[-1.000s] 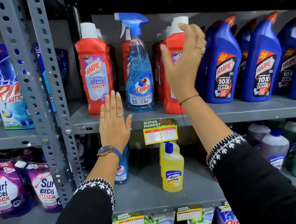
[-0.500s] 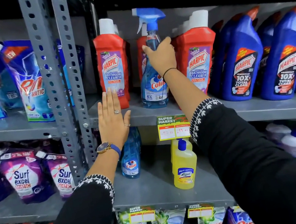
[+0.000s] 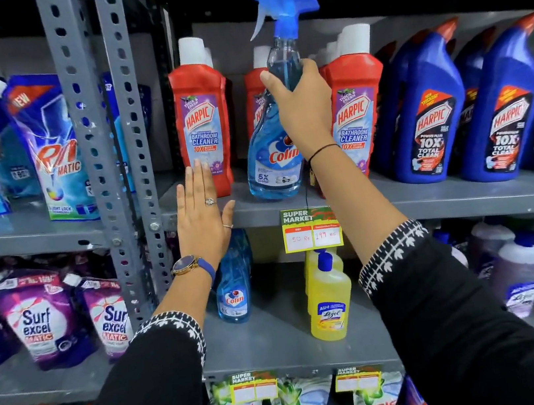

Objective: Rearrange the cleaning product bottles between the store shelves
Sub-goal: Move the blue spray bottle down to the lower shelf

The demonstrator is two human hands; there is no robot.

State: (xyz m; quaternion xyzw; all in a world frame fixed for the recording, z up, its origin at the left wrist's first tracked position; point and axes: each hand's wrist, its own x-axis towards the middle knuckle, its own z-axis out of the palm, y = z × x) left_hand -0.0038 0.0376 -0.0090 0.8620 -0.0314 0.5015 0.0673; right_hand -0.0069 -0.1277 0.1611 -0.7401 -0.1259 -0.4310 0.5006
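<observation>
My right hand (image 3: 301, 103) is closed around the neck of a blue Colin spray bottle (image 3: 272, 156), which tilts forward at the front of the upper shelf (image 3: 431, 198). Red Harpic bathroom cleaner bottles (image 3: 202, 125) stand on both sides of it and behind it. My left hand (image 3: 204, 218) rests flat, fingers together, against the front edge of that shelf and holds nothing. Below, on the middle shelf (image 3: 279, 339), stand a second Colin bottle (image 3: 233, 287), partly behind my left wrist, and a yellow Lizol bottle (image 3: 328, 297).
Blue Harpic toilet cleaner bottles (image 3: 426, 116) fill the upper shelf to the right. A perforated grey upright (image 3: 101, 123) divides the bays; detergent pouches (image 3: 49, 148) hang left of it. Grey and green bottles (image 3: 525, 267) stand at the middle right. A price tag (image 3: 311, 230) hangs from the shelf edge.
My right hand left the red Harpic bottle, took hold of the Colin spray bottle's neck and has drawn it forward and up. My left hand stays on the shelf edge.
</observation>
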